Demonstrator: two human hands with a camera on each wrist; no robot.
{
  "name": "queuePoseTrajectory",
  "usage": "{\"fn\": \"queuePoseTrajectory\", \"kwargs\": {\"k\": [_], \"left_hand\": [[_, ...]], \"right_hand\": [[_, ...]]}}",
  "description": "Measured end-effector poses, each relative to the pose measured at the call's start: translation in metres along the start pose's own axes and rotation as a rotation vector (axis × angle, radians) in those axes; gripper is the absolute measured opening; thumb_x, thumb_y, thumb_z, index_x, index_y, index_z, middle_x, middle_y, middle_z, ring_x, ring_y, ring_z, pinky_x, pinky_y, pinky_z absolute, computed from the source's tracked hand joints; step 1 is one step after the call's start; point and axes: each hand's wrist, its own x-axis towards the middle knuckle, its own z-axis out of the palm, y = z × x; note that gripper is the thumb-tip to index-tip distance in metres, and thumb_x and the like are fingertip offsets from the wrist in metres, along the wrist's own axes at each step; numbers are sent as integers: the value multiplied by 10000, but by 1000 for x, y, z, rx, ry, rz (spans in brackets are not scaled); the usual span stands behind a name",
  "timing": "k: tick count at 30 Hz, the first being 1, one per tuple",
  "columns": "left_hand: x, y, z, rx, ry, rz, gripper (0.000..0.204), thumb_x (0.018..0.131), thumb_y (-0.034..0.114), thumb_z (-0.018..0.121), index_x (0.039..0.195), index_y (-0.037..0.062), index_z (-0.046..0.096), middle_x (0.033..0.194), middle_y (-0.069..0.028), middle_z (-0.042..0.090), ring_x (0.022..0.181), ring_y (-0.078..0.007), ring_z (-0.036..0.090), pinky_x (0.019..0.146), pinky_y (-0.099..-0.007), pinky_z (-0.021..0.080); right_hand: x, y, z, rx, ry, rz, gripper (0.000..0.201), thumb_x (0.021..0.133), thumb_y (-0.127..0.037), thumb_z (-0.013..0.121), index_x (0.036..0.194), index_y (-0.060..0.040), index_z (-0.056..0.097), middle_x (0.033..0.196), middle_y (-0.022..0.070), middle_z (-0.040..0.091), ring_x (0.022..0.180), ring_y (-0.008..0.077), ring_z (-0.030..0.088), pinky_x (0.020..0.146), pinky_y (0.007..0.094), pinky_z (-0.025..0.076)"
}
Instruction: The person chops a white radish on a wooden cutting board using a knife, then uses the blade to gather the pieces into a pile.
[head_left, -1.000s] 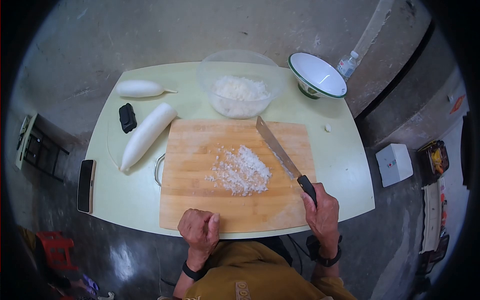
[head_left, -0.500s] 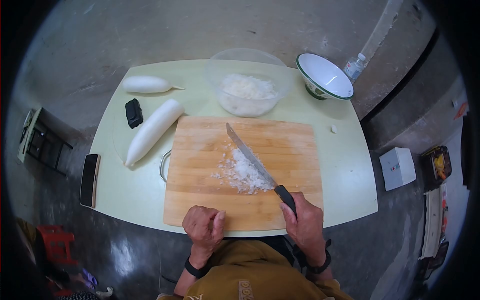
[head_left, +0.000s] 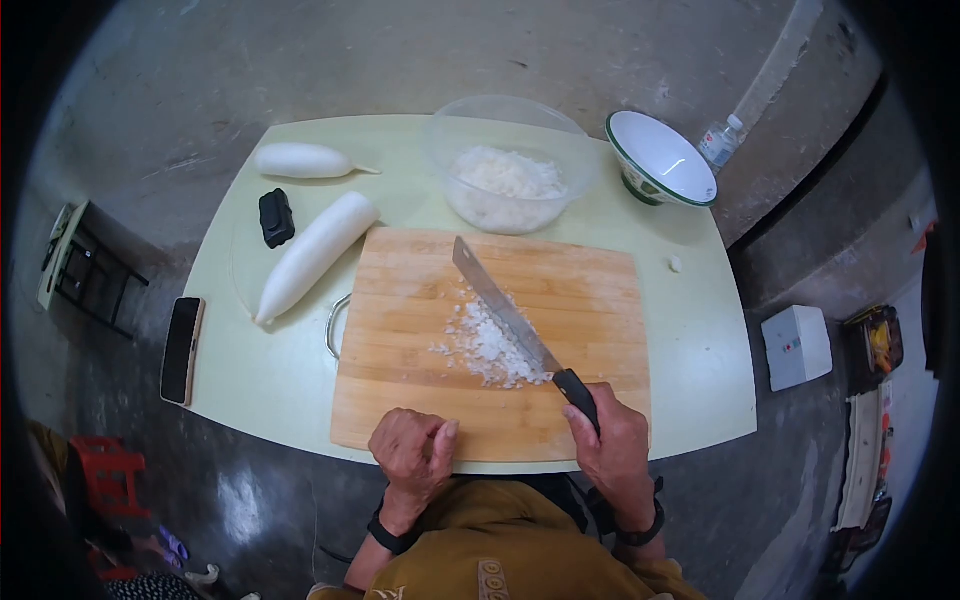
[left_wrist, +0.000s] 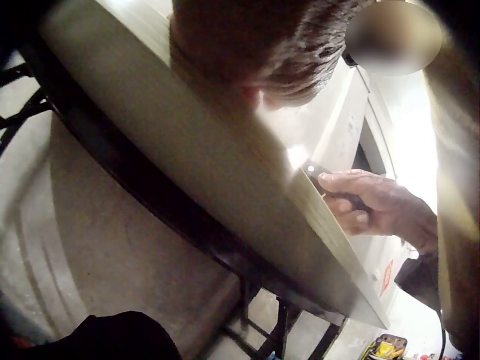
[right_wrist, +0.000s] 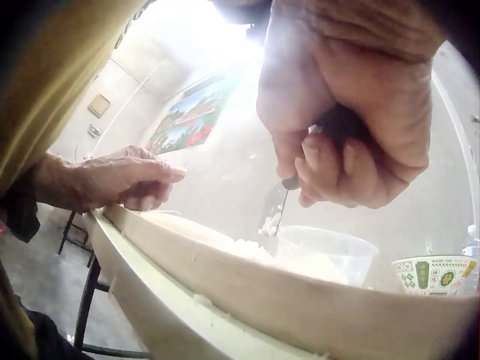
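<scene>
My right hand (head_left: 614, 440) grips the black handle of a kitchen knife (head_left: 500, 305), fingers wrapped round it in the right wrist view. The broad blade slants up and left over a small heap of chopped white bits (head_left: 490, 350) on the wooden cutting board (head_left: 400, 290). Some white bits cling to the blade (right_wrist: 276, 214). My left hand (head_left: 412, 448) rests at the board's near edge with its fingers curled in and nothing in them. Behind the board, a clear plastic bowl (head_left: 455, 200) holds a white shredded heap.
Two white radishes, a large one (head_left: 318, 255) and a smaller one (head_left: 300, 160), lie left on the pale table (head_left: 700, 370). Near them are a black case (head_left: 276, 218) and a phone (head_left: 182, 350). A green-rimmed bowl (head_left: 662, 160) and plastic bottle (head_left: 720, 142) stand back right.
My right hand has swung the knife leftward from the board's right side to over the chopped heap. In the last half second the blade has shifted slightly. The left hand stays near the board's edge.
</scene>
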Motion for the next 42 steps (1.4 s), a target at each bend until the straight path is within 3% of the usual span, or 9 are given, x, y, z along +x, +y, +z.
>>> {"fn": "queuePoseTrajectory", "kwargs": {"k": [6,12,14,17,22,42], "left_hand": [[0,-1,1,3,6,16,188,832,103,700,722,32,566,608,-86,512,531,-260,488,502,-357,371],[1,0,2,10,8,13,186,829,100,700,722,30,565,606,-86,514,531,-258,492,503,-357,373],[0,0,0,7,7,15,185,827,96,700,720,29,565,605,-85,514,531,-257,493,503,-357,374],[1,1,0,-1,-12,3,182,825,84,697,715,27,564,601,-83,512,529,-249,490,499,-352,372],[1,7,-1,-63,-61,-98,172,771,58,731,708,46,572,619,-85,532,550,-278,512,509,-378,379],[0,4,4,22,-44,-35,176,777,79,733,703,60,574,614,-72,524,551,-273,507,518,-376,380]], "right_hand": [[1,5,0,-39,-31,-6,144,876,-92,659,967,-23,572,703,166,591,605,359,596,535,403,452],[-3,0,-7,102,22,-23,146,871,-96,665,963,-25,577,721,171,598,607,358,595,533,403,451],[-1,5,-3,5,-63,-49,158,868,-101,669,972,-24,579,726,167,604,611,356,599,531,403,452],[1,7,-4,-6,-38,-59,172,866,-103,670,985,-22,577,725,161,604,612,354,601,530,402,451],[2,12,-4,19,-12,-53,165,866,-97,670,984,-26,579,723,164,601,612,354,601,530,401,451],[5,11,-8,6,10,-52,178,879,-131,669,1009,-45,583,738,169,621,628,353,619,559,411,475]]}}
